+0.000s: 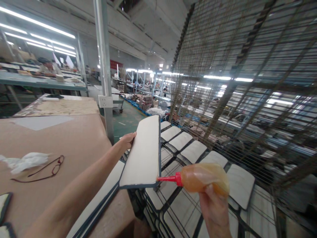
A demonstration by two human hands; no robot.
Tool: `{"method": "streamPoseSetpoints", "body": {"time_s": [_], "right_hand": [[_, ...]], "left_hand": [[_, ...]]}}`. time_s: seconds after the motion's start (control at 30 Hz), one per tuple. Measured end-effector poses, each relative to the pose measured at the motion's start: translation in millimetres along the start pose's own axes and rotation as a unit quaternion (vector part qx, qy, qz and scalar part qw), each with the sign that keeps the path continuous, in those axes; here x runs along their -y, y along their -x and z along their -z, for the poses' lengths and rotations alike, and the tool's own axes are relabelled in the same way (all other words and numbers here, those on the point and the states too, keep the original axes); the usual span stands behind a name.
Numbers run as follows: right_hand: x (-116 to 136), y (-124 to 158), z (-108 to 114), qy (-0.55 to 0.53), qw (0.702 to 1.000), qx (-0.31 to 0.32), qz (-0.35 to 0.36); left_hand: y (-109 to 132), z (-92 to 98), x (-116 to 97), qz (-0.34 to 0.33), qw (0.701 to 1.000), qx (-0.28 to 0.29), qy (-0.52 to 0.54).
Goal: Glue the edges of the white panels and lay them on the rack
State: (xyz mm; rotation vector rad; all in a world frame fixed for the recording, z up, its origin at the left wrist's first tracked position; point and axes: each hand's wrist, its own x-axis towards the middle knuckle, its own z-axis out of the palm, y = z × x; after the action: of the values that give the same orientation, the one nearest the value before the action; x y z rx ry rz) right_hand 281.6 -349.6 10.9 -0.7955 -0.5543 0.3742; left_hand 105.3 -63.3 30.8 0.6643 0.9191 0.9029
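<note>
My left hand (128,140) grips the left edge of a cream panel with a dark blue border (145,153), holding it tilted up in front of me. In my right hand (213,206) is a squeeze bottle (204,178) of amber liquid, lying nearly level. Its red nozzle points left, and the tip is at the panel's lower right corner; whether it touches, I cannot tell. Beneath my left forearm, more cream panels with dark edges (99,198) lean at the table's edge. Similar panels (240,185) lie in rows on a wire rack below and to the right.
A brown-covered table (81,145) on the left carries eyeglasses (58,167) and a crumpled white cloth or plastic (27,161). A metal post (105,66) with a socket box rises behind it. Upright wire racks (235,66) tower at right. People sit at far benches.
</note>
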Motion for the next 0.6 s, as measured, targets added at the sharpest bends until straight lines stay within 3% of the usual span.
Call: {"method": "streamPoseSetpoints", "body": {"time_s": [0.17, 0.3, 0.6], "right_hand": [[-0.4, 6.1, -0.5, 0.036, 0.998, -0.014, 0.046], [-3.7, 11.7, -1.8, 0.036, 0.993, -0.073, 0.086], [-13.7, 20.0, -4.6, 0.072, 0.978, -0.141, 0.134]], "left_hand": [[0.6, 2.2, 3.0, 0.012, 0.998, -0.056, 0.031], [-2.4, 3.7, 6.3, 0.018, 0.994, -0.087, 0.059], [-16.7, 4.0, 13.2, 0.020, 0.988, -0.105, 0.115]]}}
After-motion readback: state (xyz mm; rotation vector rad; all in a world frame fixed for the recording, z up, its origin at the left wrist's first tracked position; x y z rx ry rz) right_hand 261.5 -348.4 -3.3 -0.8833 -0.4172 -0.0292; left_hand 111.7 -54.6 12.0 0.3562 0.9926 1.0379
